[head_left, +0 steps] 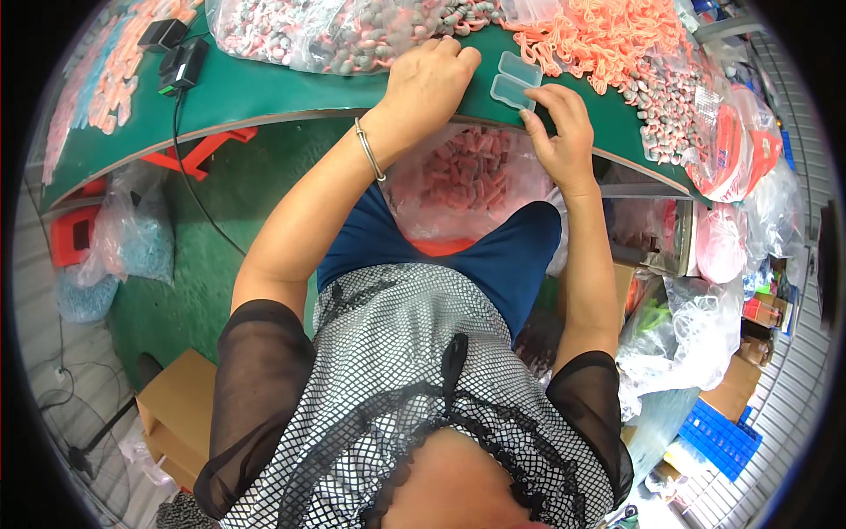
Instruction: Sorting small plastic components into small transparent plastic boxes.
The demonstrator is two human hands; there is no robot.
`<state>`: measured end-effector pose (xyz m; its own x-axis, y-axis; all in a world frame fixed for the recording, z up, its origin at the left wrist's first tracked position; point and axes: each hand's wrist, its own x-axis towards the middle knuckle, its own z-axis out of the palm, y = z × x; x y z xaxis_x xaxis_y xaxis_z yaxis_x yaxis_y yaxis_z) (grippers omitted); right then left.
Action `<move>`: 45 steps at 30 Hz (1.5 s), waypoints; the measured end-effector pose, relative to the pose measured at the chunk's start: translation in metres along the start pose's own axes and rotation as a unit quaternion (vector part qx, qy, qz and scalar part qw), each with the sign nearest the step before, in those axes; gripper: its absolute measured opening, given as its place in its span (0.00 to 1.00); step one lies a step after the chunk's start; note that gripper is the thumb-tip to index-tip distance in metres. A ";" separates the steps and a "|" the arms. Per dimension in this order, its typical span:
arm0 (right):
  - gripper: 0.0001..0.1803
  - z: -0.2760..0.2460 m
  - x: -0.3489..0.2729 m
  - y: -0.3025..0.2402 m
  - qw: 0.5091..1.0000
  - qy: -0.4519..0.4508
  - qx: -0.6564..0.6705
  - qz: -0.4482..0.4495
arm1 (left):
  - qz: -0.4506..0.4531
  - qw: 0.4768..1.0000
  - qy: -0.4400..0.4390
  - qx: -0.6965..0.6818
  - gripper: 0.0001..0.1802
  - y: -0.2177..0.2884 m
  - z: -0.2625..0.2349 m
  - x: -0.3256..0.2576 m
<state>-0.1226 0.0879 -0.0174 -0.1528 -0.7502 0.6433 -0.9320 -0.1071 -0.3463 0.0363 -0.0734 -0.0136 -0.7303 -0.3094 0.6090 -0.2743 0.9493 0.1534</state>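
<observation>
Big green worktable (264, 88) fills the top, heaps of small grey-pink parts (352, 31) at 12 o'clock and orange cords (608, 35) at 1. Bag of pink pieces (467, 176) sits under the edge. Left hand (427, 84) rests curled, right hand (560, 132) fingertips pinching the clear plastic case (515, 81) lying open at the table edge.

Head camera, looking steeply down, close over table edge (264, 93).
</observation>
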 end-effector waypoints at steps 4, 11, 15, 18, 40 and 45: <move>0.12 -0.009 -0.002 0.000 0.999 0.024 0.007 0.020 | -0.031 0.999 0.013 -0.025 0.04 0.001 0.001 0.001; 0.08 -0.052 -0.026 0.054 0.974 0.145 -0.095 0.143 | -0.106 0.988 -0.069 -0.087 0.05 0.007 -0.017 -0.005; 0.07 -0.071 -0.027 0.080 0.964 0.107 -0.174 0.171 | -0.129 0.982 -0.061 -0.125 0.06 0.007 -0.014 -0.007; 0.06 -0.074 -0.020 0.084 0.952 0.060 -0.259 0.152 | -0.139 0.976 -0.045 -0.163 0.06 0.008 -0.013 -0.007; 0.08 -0.079 -0.012 0.120 0.914 0.024 -0.358 0.187 | -0.107 0.951 -0.023 -0.291 0.06 0.034 0.013 0.013; 0.06 -0.065 -0.002 0.118 0.894 0.008 -0.400 0.199 | -0.096 0.968 -0.016 -0.233 0.07 0.033 0.012 0.010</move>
<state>-0.2536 0.1194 -0.0153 -0.5231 -0.6145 0.5906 -0.7384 0.6728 0.0459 0.0126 -0.0458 -0.0123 -0.7148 -0.4769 0.5114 -0.1005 0.7939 0.5997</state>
